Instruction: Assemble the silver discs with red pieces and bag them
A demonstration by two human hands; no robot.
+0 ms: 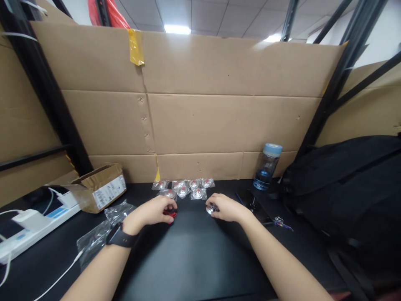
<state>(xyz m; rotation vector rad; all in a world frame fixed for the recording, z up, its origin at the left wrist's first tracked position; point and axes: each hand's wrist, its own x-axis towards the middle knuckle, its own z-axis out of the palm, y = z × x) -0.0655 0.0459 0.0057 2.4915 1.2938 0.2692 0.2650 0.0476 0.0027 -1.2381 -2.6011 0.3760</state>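
My left hand, with a black watch on its wrist, is curled over a small red and black part on the black table. A little to the right, my right hand pinches a small shiny silver round piece. Just beyond both hands lie several small clear bags, each with a silver and red piece inside.
An open cardboard box and empty clear bags lie at the left, beside a white power strip with cables. A blue-capped bottle, a phone, keys and a black backpack sit right. A cardboard wall stands behind.
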